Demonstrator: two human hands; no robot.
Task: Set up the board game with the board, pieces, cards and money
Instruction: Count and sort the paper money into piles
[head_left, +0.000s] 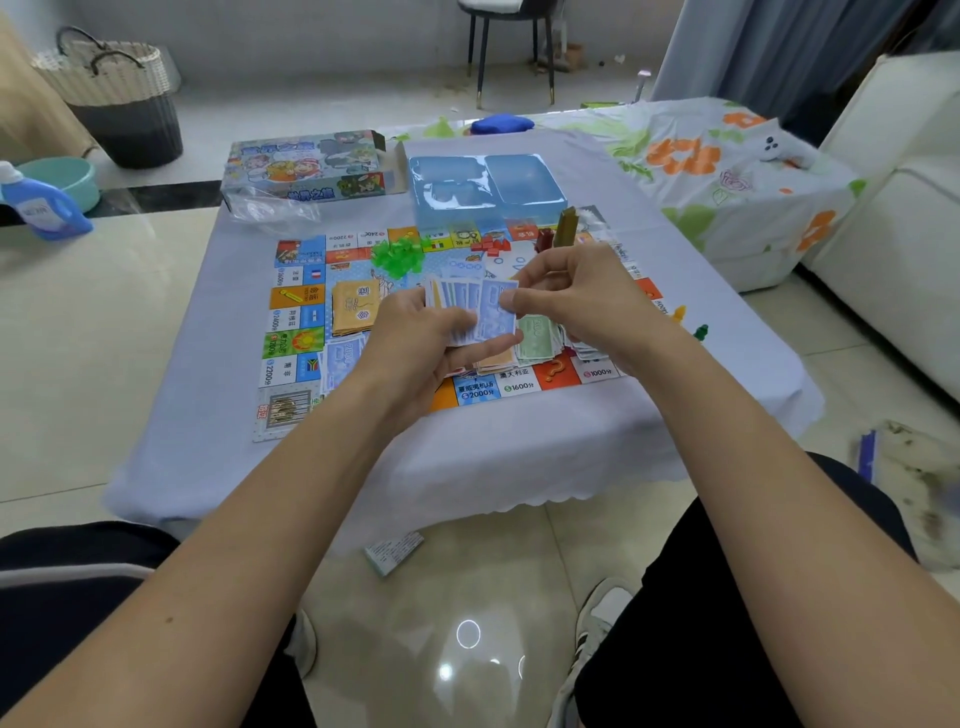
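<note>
The colourful game board (296, 332) lies flat on the low table. My left hand (415, 338) grips a fanned stack of blue paper money (470, 306) above the board's middle. My right hand (576, 296) pinches the front blue note (496, 312) of that fan at its right edge. Stacks of money lie on the board: an orange stack (353, 306), a blue one (343, 358) and a green one (537, 335). Green houses (397, 254) and red houses (493, 244) sit in piles near the far edge. Yellow and green pawns (691, 322) stand at the right.
The game box (306, 166) and a blue plastic insert tray (483, 184) sit at the table's far side, with a clear bag (265, 208) beside the box. A small leaflet (395, 553) lies on the floor by my feet. A sofa (893, 223) stands to the right.
</note>
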